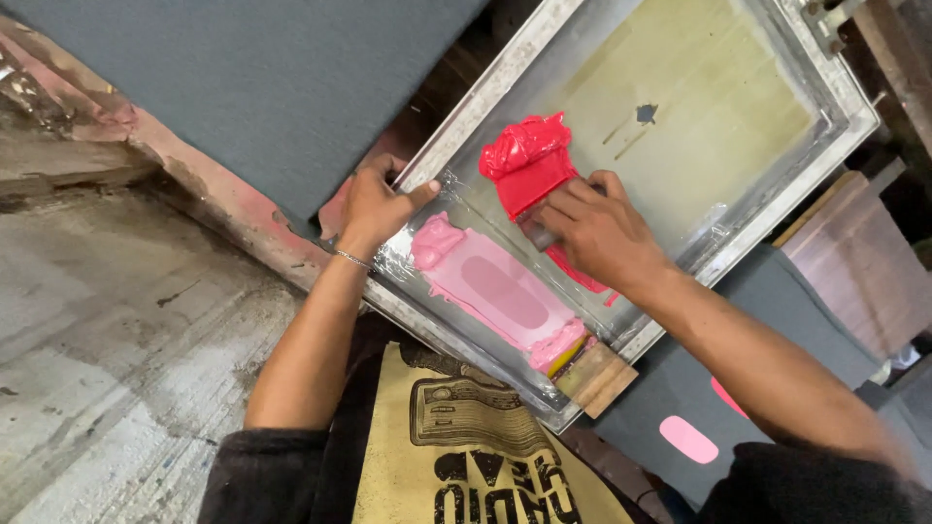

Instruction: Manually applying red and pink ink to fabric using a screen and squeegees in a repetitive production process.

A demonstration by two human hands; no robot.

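Screen frame [505, 73] gripped at edge by left hand [374, 206]. Squeegee [540, 231] clasped by right hand [597, 233] mid-screen, red ink [526, 160] piled ahead. Pink patch [500, 286] already spread; red pull judged unfinished.

Floor: grey concrete [107, 320] lying at left, cracked and stained.
Bench edge: pink-smeared strip [209, 184] running diagonally.
Cloth: dark grey sheet [243, 78] covering the bench.
Light: falling evenly, soft.
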